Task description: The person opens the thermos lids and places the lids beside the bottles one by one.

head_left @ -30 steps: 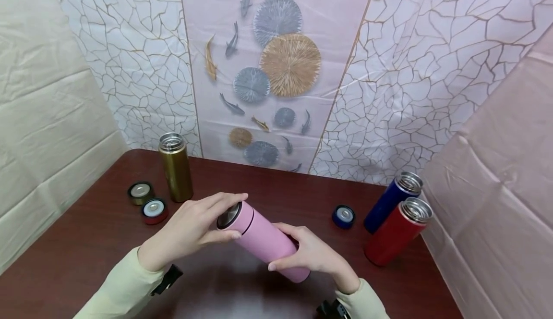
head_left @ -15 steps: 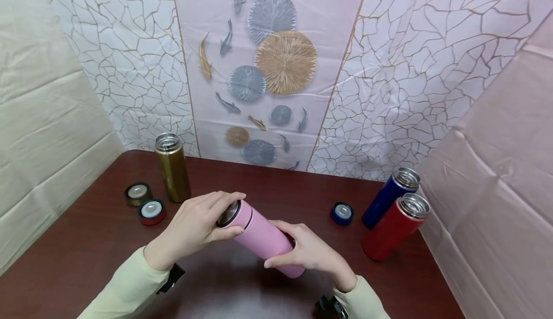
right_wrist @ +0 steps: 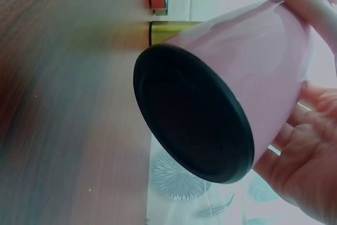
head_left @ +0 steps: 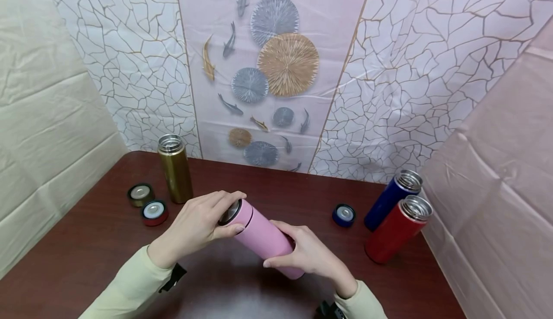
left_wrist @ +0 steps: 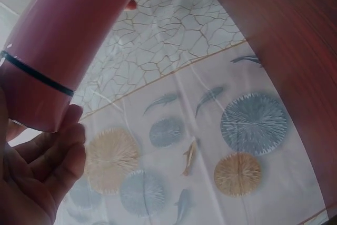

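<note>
A pink thermos flask (head_left: 265, 235) is held tilted above the table, its capped end up to the left and its black base (right_wrist: 192, 114) down to the right. My left hand (head_left: 194, 225) grips the pink lid (head_left: 239, 215), with the thumb on the near side and the fingers over the far rim. Lower on the body, my right hand (head_left: 308, 251) grips the flask from the right side. A dark line rings the joint between lid and body. In the left wrist view, curled fingertips (left_wrist: 66, 146) touch the lid's edge.
An open gold flask (head_left: 176, 177) stands at the back left beside a gold lid (head_left: 140, 194) and a red lid (head_left: 154, 212). At the right stand open blue (head_left: 386, 206) and red (head_left: 393, 235) flasks, with a blue lid (head_left: 343, 214) left of them.
Both hands keep their hold on the pink flask, which stays tilted. The left thumb has shifted slightly along the lid; the head view has moved a little.
</note>
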